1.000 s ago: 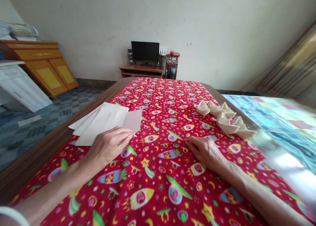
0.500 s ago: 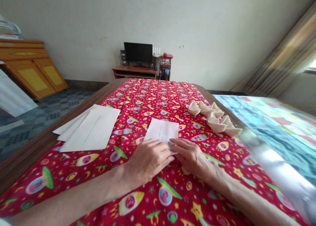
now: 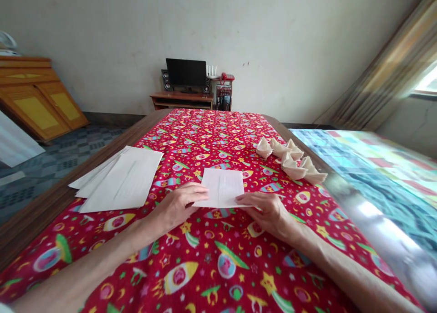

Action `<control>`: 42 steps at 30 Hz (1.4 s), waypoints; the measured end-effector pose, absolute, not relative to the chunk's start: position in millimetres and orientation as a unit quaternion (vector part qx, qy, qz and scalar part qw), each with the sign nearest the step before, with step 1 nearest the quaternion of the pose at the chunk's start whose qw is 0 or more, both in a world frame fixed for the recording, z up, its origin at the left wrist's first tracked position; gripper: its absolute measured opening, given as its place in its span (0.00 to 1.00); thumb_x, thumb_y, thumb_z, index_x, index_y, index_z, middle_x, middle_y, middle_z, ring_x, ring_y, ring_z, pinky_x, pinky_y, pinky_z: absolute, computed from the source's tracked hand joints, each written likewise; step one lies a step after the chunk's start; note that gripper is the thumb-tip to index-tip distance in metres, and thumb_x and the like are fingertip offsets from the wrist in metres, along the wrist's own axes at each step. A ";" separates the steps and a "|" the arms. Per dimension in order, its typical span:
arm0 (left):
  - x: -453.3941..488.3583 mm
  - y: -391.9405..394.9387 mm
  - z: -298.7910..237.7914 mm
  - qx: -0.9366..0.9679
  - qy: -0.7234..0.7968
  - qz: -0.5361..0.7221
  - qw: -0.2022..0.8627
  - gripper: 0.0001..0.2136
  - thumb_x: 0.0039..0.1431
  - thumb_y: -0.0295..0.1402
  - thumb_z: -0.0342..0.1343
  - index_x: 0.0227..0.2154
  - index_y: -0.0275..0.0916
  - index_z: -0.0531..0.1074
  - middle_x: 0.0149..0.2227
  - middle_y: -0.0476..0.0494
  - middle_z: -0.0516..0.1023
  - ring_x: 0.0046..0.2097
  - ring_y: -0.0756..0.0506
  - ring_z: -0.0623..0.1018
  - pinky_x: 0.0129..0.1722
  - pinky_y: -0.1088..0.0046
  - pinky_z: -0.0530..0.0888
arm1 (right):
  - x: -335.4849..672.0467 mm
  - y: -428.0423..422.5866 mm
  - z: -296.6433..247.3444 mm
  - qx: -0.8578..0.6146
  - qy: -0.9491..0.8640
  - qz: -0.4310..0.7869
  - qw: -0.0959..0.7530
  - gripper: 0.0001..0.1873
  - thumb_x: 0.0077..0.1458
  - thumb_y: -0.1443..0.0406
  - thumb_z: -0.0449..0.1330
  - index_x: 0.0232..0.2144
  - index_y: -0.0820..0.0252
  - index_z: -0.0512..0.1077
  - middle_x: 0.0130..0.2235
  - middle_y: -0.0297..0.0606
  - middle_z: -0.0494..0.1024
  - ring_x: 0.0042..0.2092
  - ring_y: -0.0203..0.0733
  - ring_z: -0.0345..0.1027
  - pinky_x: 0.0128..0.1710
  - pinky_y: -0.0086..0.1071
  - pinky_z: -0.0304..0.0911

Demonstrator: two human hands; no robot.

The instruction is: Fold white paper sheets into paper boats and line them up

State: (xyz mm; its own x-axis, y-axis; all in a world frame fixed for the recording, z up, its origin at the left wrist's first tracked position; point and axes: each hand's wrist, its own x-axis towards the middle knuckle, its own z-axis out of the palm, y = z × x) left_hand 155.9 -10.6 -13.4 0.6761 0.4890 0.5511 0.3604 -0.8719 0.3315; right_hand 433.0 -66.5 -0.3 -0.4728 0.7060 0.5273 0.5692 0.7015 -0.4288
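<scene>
A small folded sheet of white paper (image 3: pixel 222 185) is on the red patterned cloth in front of me, a crease line running down its middle. My left hand (image 3: pixel 182 201) grips its near left corner between thumb and fingers. At the near right corner, my right hand (image 3: pixel 268 209) pinches the paper in the same way. The near edge looks slightly raised from the cloth. To the left lies a fanned stack of white paper sheets (image 3: pixel 128 181). Several folded paper boats (image 3: pixel 293 166) stand grouped at the right.
The red cloth (image 3: pixel 218 135) covers a dark wooden table (image 3: pixel 44 212). Beyond it, a monitor (image 3: pixel 186 73) stands on a small desk by the wall. A bed with a teal and patchwork cover (image 3: pixel 344 167) adjoins on the right; a wooden cabinet (image 3: pixel 37 99) is at far left.
My hands have moved apart from the middle of the paper's near edge to its two near corners. More of the paper shows now. The view has shifted slightly.
</scene>
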 end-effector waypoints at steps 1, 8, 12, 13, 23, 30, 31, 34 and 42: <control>156.4 -11.4 -13.3 0.912 0.219 0.329 0.105 0.11 0.62 0.30 0.50 0.41 0.40 0.76 0.42 0.44 0.79 0.47 0.46 0.76 0.47 0.67 0.74 | 434.1 -68.1 0.6 -0.364 -0.861 0.095 0.343 0.10 0.57 0.70 0.53 0.39 0.59 0.74 0.39 0.40 0.80 0.40 0.37 0.75 0.41 0.28 0.70; 153.8 -34.0 -11.3 0.903 0.224 0.337 0.143 0.08 0.61 0.27 0.52 0.36 0.38 0.77 0.38 0.44 0.80 0.41 0.47 0.77 0.45 0.70 0.73 | 438.4 -81.8 0.9 -0.385 -0.862 0.125 0.305 0.11 0.58 0.68 0.52 0.39 0.58 0.74 0.38 0.39 0.79 0.39 0.39 0.73 0.41 0.30 0.66; 156.2 -30.0 -8.1 0.878 0.311 0.328 0.158 0.10 0.61 0.32 0.52 0.26 0.36 0.75 0.30 0.46 0.77 0.34 0.49 0.76 0.36 0.75 0.72 | 430.4 -76.2 -0.9 -0.523 -0.770 0.174 0.322 0.11 0.56 0.62 0.54 0.28 0.61 0.75 0.26 0.34 0.76 0.26 0.34 0.66 0.26 0.26 0.59; 157.6 -27.1 -7.2 0.873 0.332 0.322 0.156 0.12 0.61 0.33 0.52 0.23 0.36 0.73 0.28 0.46 0.75 0.31 0.49 0.75 0.34 0.76 0.72 | 428.1 -72.2 -1.3 -0.556 -0.744 0.181 0.322 0.13 0.55 0.61 0.55 0.24 0.61 0.73 0.22 0.32 0.72 0.23 0.33 0.62 0.23 0.25 0.56; 172.0 -19.9 -0.3 0.848 0.483 0.207 0.065 0.12 0.61 0.34 0.50 0.25 0.36 0.70 0.36 0.46 0.71 0.32 0.50 0.73 0.31 0.75 0.66 | 415.3 -32.5 4.1 -0.666 -0.676 0.169 0.268 0.17 0.49 0.58 0.56 0.14 0.60 0.64 0.16 0.28 0.59 0.22 0.31 0.53 0.22 0.26 0.45; 172.8 -11.9 -0.9 0.848 0.494 0.185 0.050 0.14 0.60 0.36 0.51 0.20 0.37 0.66 0.32 0.48 0.69 0.28 0.52 0.70 0.27 0.75 0.63 | 412.0 -27.4 12.1 -0.689 -0.689 0.107 0.197 0.16 0.51 0.57 0.56 0.17 0.59 0.70 0.18 0.31 0.65 0.23 0.33 0.57 0.25 0.27 0.46; 171.5 -8.6 -3.5 0.850 0.489 0.189 0.053 0.15 0.60 0.36 0.51 0.19 0.37 0.66 0.31 0.48 0.69 0.27 0.52 0.70 0.27 0.75 0.63 | 412.2 -26.4 12.4 -0.688 -0.692 0.106 0.189 0.16 0.52 0.57 0.56 0.18 0.59 0.71 0.19 0.32 0.66 0.23 0.33 0.57 0.25 0.27 0.46; 167.7 0.9 -11.9 0.851 0.471 0.220 0.069 0.12 0.58 0.36 0.52 0.22 0.38 0.66 0.29 0.48 0.69 0.29 0.49 0.72 0.30 0.73 0.67 | 412.8 -23.5 13.7 -0.685 -0.701 0.107 0.167 0.17 0.53 0.56 0.55 0.20 0.59 0.73 0.20 0.33 0.69 0.23 0.33 0.59 0.24 0.28 0.46; 182.8 -13.3 1.2 0.871 0.385 0.304 -0.014 0.15 0.63 0.32 0.46 0.52 0.37 0.64 0.53 0.37 0.67 0.55 0.41 0.68 0.56 0.61 0.66 | 412.1 -21.5 15.0 -0.689 -0.702 0.105 0.147 0.17 0.53 0.56 0.55 0.22 0.59 0.75 0.21 0.35 0.72 0.23 0.34 0.60 0.23 0.27 0.46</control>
